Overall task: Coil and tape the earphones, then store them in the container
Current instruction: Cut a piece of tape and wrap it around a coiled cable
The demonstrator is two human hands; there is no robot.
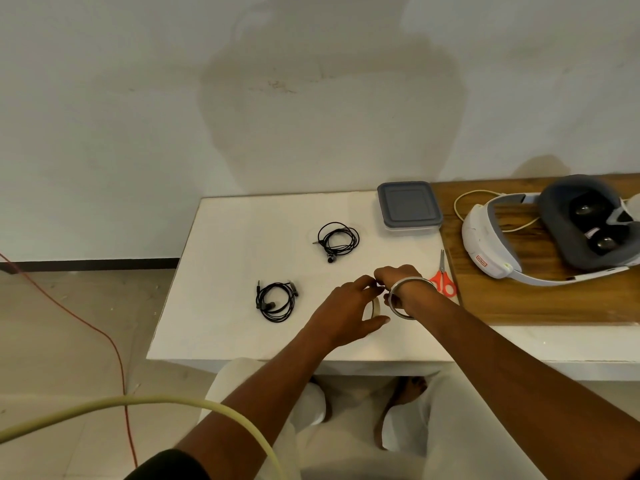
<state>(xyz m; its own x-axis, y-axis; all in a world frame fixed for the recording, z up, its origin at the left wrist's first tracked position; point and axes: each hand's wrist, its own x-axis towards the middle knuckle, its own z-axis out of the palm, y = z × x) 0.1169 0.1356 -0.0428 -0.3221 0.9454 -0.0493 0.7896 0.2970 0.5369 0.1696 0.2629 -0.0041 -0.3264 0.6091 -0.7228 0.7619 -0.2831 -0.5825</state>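
I sit in a bare, plain room. My white desk (242,237) stands against a stained wall (311,98). A VR headset (540,233) hints at a recording setup.

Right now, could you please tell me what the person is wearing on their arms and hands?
Both forearms are bare, with no gloves and no rings that I can make out. The right hand has a plain round silver metal bangle at the wrist. The left hand has nothing on its wrist; a dark sleeve edge shows at the upper left arm.
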